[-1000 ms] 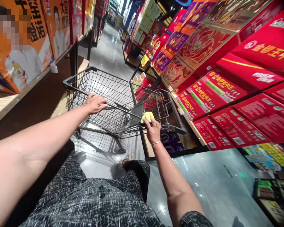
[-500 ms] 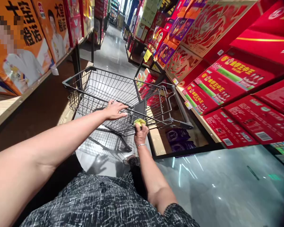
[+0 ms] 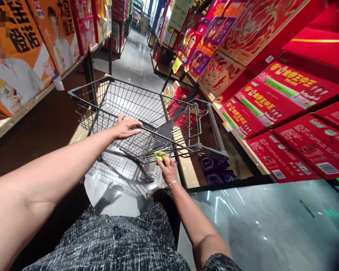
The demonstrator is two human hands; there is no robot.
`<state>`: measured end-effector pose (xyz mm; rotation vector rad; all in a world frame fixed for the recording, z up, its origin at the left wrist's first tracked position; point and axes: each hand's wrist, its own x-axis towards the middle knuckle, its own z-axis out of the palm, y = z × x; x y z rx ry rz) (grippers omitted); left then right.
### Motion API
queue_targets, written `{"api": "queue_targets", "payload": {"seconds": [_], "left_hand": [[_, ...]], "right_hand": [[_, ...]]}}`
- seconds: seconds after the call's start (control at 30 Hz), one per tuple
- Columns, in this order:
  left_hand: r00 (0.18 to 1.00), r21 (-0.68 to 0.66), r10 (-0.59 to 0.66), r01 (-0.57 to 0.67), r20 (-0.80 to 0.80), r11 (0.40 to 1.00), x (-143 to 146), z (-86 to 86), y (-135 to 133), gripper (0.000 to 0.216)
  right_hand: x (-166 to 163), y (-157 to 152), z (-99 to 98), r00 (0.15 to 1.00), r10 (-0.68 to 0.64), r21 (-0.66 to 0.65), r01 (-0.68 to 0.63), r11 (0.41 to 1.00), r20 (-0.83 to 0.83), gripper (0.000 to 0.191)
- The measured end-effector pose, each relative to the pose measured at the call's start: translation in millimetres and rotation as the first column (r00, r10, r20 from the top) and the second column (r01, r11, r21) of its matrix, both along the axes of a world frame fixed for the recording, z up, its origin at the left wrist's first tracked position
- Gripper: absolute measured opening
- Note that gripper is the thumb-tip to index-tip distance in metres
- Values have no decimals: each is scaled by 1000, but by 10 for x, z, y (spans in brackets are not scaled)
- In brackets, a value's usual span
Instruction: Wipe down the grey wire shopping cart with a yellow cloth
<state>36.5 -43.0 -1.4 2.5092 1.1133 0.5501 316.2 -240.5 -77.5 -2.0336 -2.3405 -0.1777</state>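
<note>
A black wire shopping cart (image 3: 110,98) stands in the aisle ahead of me, its basket bare. My left hand (image 3: 127,127) rests on the cart's near rim, fingers curled over the wire. My right hand (image 3: 166,168) presses a small yellow-green cloth (image 3: 161,154) against the lower edge of the cart's rear frame, fingers closed on it. A thin bracelet circles my right wrist.
Red gift boxes (image 3: 274,101) fill slanted shelves on the right. Orange boxes (image 3: 19,56) line a wooden shelf on the left. Dark purple packages (image 3: 214,169) sit on the low shelf beside the cart. The glossy grey floor (image 3: 135,60) runs on down the aisle.
My right hand with the cloth has slid left and down along the cart's rear frame. My left hand shifted a little along the rim. The view tilted slightly.
</note>
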Motion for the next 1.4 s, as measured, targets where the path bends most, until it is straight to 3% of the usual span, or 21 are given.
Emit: {"api": "queue_targets", "payload": {"seconds": [0.07, 0.1, 0.2, 0.27, 0.33, 0.43, 0.5, 0.57, 0.63, 0.7, 0.83, 0.93, 1.17, 1.3, 1.4], "left_hand": [[1000, -2, 24, -24, -7, 1000, -43, 14, 48, 43], [999, 0, 47, -47, -15, 999, -51, 31, 58, 44], [988, 9, 151, -151, -42, 988, 21, 123, 19, 44], [985, 32, 164, -162, -53, 986, 162, 197, -74, 41], [995, 68, 76, -72, -61, 995, 354, 249, -207, 38], [996, 90, -75, 79, -56, 993, 623, 250, -412, 52], [996, 105, -84, 86, -25, 991, 719, 213, -496, 59], [995, 122, -96, 95, -1, 988, 735, 174, -518, 62], [994, 130, -113, 111, 7, 985, 696, 148, -491, 62], [994, 134, -104, 102, 13, 986, 633, 133, -442, 59], [996, 143, -79, 73, 37, 987, 491, 108, -330, 55], [996, 142, -77, 70, 40, 987, 380, 103, -250, 50], [1000, 63, 7, -7, 6, 998, 176, 190, -164, 37], [997, 11, 83, -83, 8, 996, 198, 320, -306, 33], [996, -55, 14, -10, 84, 998, 333, 431, -553, 41]], "right_hand": [[240, -79, 317, 997, -78, 193, 76, 978, 0, 41], [339, -117, 495, 992, -128, 328, 125, 936, -14, 39], [475, -186, 979, 961, -258, 645, 261, 718, -102, 36], [394, -158, 1126, 943, -302, 694, 310, 650, -139, 42], [188, -62, 1064, 938, -320, 647, 328, 688, -135, 46], [-225, 145, 702, 951, -295, 481, 304, 822, -97, 51], [-467, 261, 472, 964, -253, 380, 264, 887, -78, 53], [-626, 326, 392, 980, -192, 325, 201, 924, -59, 51], [-678, 341, 502, 993, -113, 325, 119, 938, -37, 48], [-627, 314, 761, 998, -67, 371, 67, 926, -12, 47], [-351, 150, 1351, 993, -98, 407, 61, 911, 72, 46], [-148, -86, 1616, 985, -95, 385, 32, 923, 146, 48], [91, -698, 2004, 971, -184, 467, 93, 879, 153, 49], [18, -661, 2077, 992, -110, 481, 70, 874, 55, 53], [-146, -502, 2075, 999, -11, 414, 23, 910, -30, 53]]}}
